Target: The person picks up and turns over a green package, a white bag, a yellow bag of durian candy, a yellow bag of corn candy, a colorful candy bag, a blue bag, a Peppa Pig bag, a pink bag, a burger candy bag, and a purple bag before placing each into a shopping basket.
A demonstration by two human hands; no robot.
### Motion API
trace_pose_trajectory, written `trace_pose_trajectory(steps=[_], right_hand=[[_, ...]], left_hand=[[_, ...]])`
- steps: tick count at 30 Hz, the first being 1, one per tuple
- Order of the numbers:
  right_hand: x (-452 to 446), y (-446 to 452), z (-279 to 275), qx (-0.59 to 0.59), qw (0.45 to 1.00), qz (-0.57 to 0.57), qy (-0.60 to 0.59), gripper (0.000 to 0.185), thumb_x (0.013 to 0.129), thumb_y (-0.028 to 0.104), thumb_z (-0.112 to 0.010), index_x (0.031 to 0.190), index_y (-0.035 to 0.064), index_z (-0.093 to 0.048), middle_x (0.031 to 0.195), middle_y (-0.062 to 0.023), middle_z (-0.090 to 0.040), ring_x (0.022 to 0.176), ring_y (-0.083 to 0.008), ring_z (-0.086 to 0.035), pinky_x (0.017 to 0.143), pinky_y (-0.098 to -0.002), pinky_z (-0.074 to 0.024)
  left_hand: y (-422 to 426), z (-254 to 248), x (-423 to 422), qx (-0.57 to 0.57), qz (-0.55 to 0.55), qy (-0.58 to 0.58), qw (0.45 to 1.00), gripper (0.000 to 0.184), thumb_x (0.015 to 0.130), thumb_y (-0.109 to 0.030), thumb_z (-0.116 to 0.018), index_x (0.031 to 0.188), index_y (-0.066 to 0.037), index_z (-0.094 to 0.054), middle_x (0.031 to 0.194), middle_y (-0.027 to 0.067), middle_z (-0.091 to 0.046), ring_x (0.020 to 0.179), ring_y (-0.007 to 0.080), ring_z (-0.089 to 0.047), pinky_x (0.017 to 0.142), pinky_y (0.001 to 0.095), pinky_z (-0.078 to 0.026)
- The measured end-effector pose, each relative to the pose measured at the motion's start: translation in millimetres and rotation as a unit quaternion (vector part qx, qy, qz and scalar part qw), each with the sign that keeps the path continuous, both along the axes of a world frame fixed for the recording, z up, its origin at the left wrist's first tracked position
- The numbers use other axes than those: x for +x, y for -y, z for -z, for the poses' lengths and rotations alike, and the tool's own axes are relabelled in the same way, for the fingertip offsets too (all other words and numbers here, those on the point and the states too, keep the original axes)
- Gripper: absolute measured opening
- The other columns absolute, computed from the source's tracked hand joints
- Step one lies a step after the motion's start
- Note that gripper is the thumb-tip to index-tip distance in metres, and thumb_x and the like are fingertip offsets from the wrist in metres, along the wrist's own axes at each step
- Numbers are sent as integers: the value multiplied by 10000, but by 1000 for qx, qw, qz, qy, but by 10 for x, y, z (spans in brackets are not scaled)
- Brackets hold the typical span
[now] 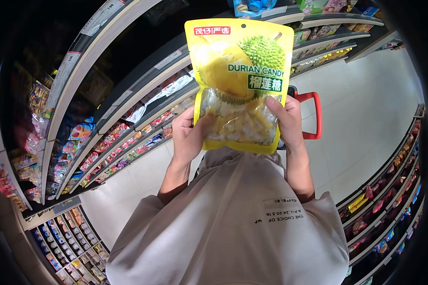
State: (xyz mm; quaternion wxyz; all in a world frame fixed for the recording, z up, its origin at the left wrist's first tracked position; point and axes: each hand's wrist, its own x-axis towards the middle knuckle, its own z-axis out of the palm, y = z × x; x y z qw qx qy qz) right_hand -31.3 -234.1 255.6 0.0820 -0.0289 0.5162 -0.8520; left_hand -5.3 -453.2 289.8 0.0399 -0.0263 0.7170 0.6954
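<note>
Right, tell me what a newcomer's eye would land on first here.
Most likely the bright yellow bag marked "DURIAN CANDY", at the upper middle of the view, held by its sides between the left hand and right hand. Next might come the red handle, just right of the right hand against the pale floor, then the shelves of colourful packets on both sides.
</note>
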Motion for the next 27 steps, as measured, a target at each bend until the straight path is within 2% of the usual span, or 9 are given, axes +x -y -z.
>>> trace_pose_trajectory(steps=[3, 5, 9, 11, 12, 14, 27], right_hand=[[2, 13, 43, 20, 1000, 7, -4, 223, 878, 143, -586, 1020, -23, -630, 939, -46, -653, 803, -60, -570, 723, -213, -454], [6, 19, 25, 22, 1000, 10, -2, 222, 879, 143, -583, 1020, -22, -631, 941, -48, -653, 799, -60, -572, 719, -214, -455], [15, 0, 45, 19, 1000, 16, 8, 229, 886, 144, -573, 1028, -27, -626, 946, -57, -653, 799, -66, -578, 717, -216, -460], [20, -19, 23, 2, 999, 29, 15, 233, 887, 144, -571, 1031, -31, -623, 944, -61, -653, 799, -68, -581, 716, -217, -462], [21, -27, 12, -16, 999, 38, 21, 238, 888, 144, -570, 1034, -36, -620, 942, -65, -653, 800, -71, -583, 715, -218, -464], [24, -44, 21, -11, 999, 49, 18, 240, 888, 144, -569, 1035, -39, -617, 942, -67, -653, 800, -73, -584, 715, -219, -465], [-19, -52, 2, 16, 998, 52, -1, 227, 880, 143, -588, 1019, -31, -628, 936, -57, -656, 806, -72, -582, 728, -222, -462]], left_hand=[[18, 65, -10, 27, -2, 2, 1000, 266, 800, -3, -491, 1036, 49, -602, 916, 54, -632, 796, 91, -558, 724, 214, -432], [27, 93, -25, 55, 0, 1, 999, 235, 830, 23, -482, 1032, 37, -602, 877, 16, -634, 744, 46, -547, 660, 187, -437], [25, 94, -63, 62, 9, 15, 998, 228, 839, 27, -495, 1042, 39, -597, 884, 24, -637, 761, 50, -560, 664, 187, -443], [19, 70, -100, 39, 32, 39, 998, 273, 834, -7, -529, 1097, 52, -573, 971, 66, -631, 831, 100, -577, 755, 223, -447], [8, 60, -117, 40, 36, 38, 998, 273, 834, -7, -529, 1097, 52, -573, 971, 66, -631, 831, 100, -577, 755, 223, -447], [-5, 43, -147, 49, 54, 25, 997, 190, 870, -12, -553, 1049, 41, -590, 890, 34, -639, 774, 52, -571, 659, 181, -451], [-9, -11, -261, 26, 75, 25, 997, 172, 868, -10, -558, 1027, 48, -588, 873, 40, -635, 735, 44, -567, 619, 176, -442]])
